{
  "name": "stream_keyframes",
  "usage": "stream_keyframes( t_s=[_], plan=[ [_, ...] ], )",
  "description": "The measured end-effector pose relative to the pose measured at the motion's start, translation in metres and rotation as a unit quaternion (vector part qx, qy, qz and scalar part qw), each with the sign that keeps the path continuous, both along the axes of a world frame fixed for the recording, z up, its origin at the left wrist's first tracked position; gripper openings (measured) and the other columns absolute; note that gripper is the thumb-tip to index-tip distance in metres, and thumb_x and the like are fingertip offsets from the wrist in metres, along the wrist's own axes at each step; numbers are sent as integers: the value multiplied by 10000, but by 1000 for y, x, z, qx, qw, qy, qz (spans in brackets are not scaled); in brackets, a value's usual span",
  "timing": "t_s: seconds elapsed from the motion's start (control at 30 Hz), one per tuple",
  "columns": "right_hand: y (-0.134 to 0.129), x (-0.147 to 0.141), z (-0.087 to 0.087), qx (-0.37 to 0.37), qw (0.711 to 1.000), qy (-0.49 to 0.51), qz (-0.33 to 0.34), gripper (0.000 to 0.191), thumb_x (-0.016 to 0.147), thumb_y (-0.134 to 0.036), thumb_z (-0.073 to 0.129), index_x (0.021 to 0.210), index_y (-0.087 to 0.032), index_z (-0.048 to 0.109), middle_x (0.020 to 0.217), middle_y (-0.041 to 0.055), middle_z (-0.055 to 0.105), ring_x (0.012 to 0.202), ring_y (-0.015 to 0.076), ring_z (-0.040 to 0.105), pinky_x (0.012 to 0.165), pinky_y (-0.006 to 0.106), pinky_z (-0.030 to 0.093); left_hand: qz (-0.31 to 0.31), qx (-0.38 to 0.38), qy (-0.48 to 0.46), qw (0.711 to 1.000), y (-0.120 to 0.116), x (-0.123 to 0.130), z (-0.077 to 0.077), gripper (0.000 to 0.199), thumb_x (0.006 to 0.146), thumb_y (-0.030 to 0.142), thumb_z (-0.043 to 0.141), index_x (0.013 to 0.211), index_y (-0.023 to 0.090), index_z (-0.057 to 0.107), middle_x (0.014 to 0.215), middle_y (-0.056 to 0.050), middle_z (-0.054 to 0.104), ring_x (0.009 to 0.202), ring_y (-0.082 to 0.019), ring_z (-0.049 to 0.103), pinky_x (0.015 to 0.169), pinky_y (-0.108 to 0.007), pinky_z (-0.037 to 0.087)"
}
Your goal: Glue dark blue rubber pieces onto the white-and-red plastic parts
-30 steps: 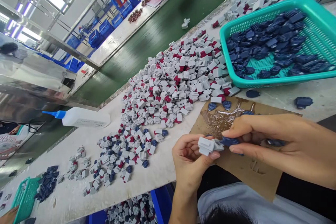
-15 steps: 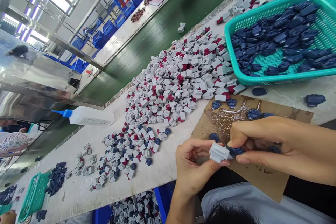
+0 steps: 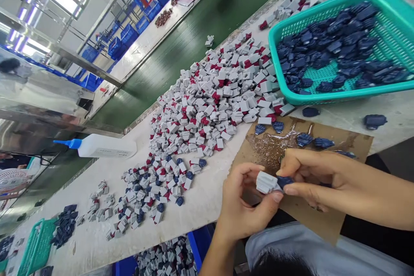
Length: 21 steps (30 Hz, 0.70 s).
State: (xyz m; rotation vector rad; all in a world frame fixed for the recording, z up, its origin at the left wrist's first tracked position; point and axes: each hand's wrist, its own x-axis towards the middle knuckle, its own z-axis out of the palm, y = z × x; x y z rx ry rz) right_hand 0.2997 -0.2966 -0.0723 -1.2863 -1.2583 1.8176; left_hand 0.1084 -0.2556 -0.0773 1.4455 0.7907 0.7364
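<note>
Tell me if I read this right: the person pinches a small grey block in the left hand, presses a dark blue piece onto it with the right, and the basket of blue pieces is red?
Not quite. In the head view the basket is teal, not red. The rest holds: the left hand pinches the grey block, and the right hand holds the dark blue piece against it.

The dark blue piece (image 3: 285, 180) now sits pressed against the grey block (image 3: 265, 182) between both hands.

Grey block (image 3: 265, 182), navy piece (image 3: 284, 180), teal perforated basket (image 3: 336, 95), brown cardboard (image 3: 310, 215).
</note>
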Motion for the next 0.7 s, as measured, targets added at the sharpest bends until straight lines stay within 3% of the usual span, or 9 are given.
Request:
stream_keyframes(
  t_s=[0.07, 0.17, 0.2, 0.3, 0.37, 0.43, 0.53, 0.7],
  plan=[
    [2, -3, 5, 16, 1000, 14, 13, 395, 894, -597, 535, 892, -202, 518, 714, 2, 542, 657, 114, 497, 574, 210, 377, -36, 107, 29, 993, 5, -1, 7, 339, 918, 436, 610, 1113, 168, 540, 852, -37, 602, 702, -114, 565, 606, -193, 444],
    [8, -7, 14, 64, 997, -8, 42, 422, 862, -619, 573, 843, -198, 550, 667, -9, 492, 614, 105, 431, 546, 226, 335, -10, 220, 34, 975, 8, 3, 8, 292, 1029, 388, 386, 898, 163, 519, 717, -6, 512, 610, -91, 479, 557, -205, 359],
    [11, -9, 17, 79, 997, -16, 9, 472, 847, -672, 560, 834, -199, 568, 678, -3, 501, 630, 112, 439, 563, 236, 348, 13, 238, 32, 971, 7, 6, 6, 321, 1045, 358, 338, 840, 163, 490, 683, 1, 480, 588, -85, 455, 545, -211, 336],
    [25, -20, 27, 121, 973, -8, -197, 634, 814, -822, 439, 865, -213, 608, 840, 33, 598, 815, 150, 547, 746, 267, 439, 41, 257, 28, 965, 6, 15, 3, 336, 1058, 316, 298, 800, 164, 449, 679, 6, 463, 599, -82, 446, 562, -219, 334],
    [36, -32, 35, 97, 960, 36, -259, 681, 791, -853, 409, 901, -208, 601, 940, 49, 631, 935, 174, 585, 852, 284, 461, 33, 266, 25, 963, 6, 21, 3, 335, 1058, 309, 287, 796, 164, 438, 685, 4, 468, 616, -87, 449, 584, -226, 346],
    [45, -44, 41, 32, 969, 86, -229, 721, 728, -873, 443, 898, -189, 593, 923, 61, 656, 914, 192, 618, 829, 296, 489, 28, 274, 23, 961, 6, 27, 6, 343, 1054, 321, 275, 800, 163, 441, 696, -7, 481, 650, -104, 464, 618, -240, 370],
    [49, -53, 43, -34, 975, 134, -172, 723, 709, -872, 458, 840, -174, 593, 756, 57, 667, 710, 171, 629, 668, 273, 501, 50, 301, 30, 952, 4, 34, 9, 360, 1044, 335, 264, 806, 157, 468, 724, -30, 505, 733, -136, 508, 682, -269, 412],
    [37, -47, 32, 19, 967, 168, -192, 694, 829, -824, 368, 668, -183, 578, 680, 52, 655, 679, 154, 631, 625, 241, 495, 96, 366, 27, 925, -4, 42, 5, 360, 1045, 327, 248, 791, 168, 446, 724, -25, 517, 729, -135, 555, 668, -273, 460]
  ],
)
